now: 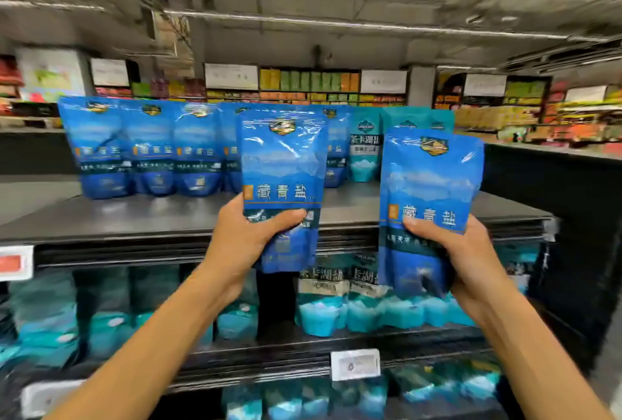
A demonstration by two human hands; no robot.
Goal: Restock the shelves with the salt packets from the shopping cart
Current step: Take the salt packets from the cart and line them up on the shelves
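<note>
My left hand (240, 244) grips a blue salt packet (282, 167) by its lower part and holds it upright in front of the top shelf (161, 217). Further right and a little lower, my right hand (468, 258) holds a second blue salt packet (427, 190), thumb across its front. Several matching blue packets (151, 150) stand in a row at the back of the top shelf. The shopping cart is out of view.
Teal salt packets (365, 153) stand at the right end of the top shelf row, and more fill the lower shelves (323, 302). White price tags (355, 364) hang on the shelf edges. Across the aisle are other stocked shelves (336, 86).
</note>
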